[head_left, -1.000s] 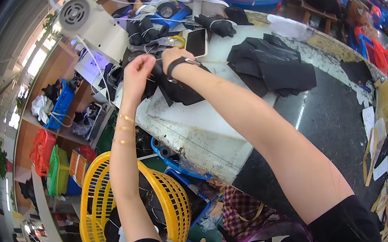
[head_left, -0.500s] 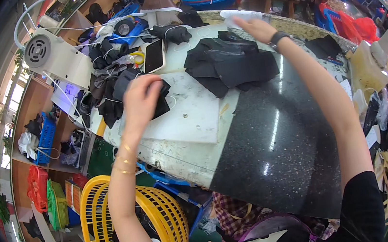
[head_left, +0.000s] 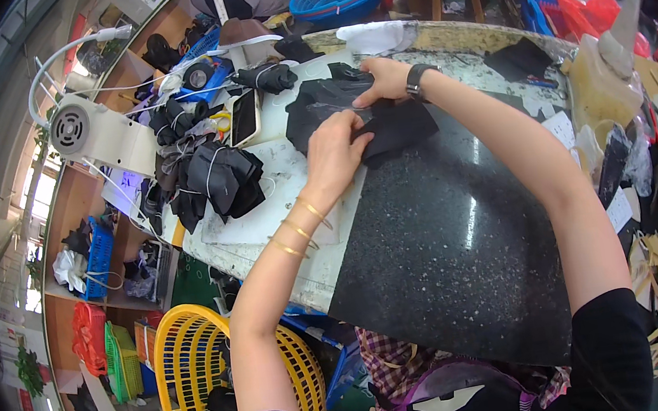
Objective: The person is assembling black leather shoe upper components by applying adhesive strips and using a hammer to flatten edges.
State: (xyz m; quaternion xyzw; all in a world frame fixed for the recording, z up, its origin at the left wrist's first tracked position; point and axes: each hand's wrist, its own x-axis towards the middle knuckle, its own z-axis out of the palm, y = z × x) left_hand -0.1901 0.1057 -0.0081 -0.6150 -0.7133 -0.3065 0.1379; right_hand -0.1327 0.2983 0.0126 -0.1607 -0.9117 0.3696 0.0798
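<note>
A loose pile of flat black cut pieces [head_left: 398, 131], like leather or cloth, lies on the worktable at the edge of a dark speckled slab [head_left: 435, 250]. My left hand [head_left: 332, 153] is on the pile's near left side, its fingers curled over the pieces and the thumb lower down. Just beyond it, my right hand [head_left: 387, 81] grips the far part of the pile between bent fingers and thumb. The fingertips of both hands are partly hidden against the black material. To the left sits a tied black bundle [head_left: 221, 178] on a white board [head_left: 279, 174].
A phone [head_left: 244, 118] and other tied black bundles lie at the left, below a cream-coloured machine [head_left: 100, 140]. White cloth [head_left: 373, 37] rests at the far edge. A yellow basket [head_left: 177, 375] stands low on the left. A cloudy plastic container [head_left: 604, 86] is at the right.
My left hand has moved right from the tied bundle to the black pieces. My right hand has come back from the white cloth onto the same pile. The view has shifted slightly.
</note>
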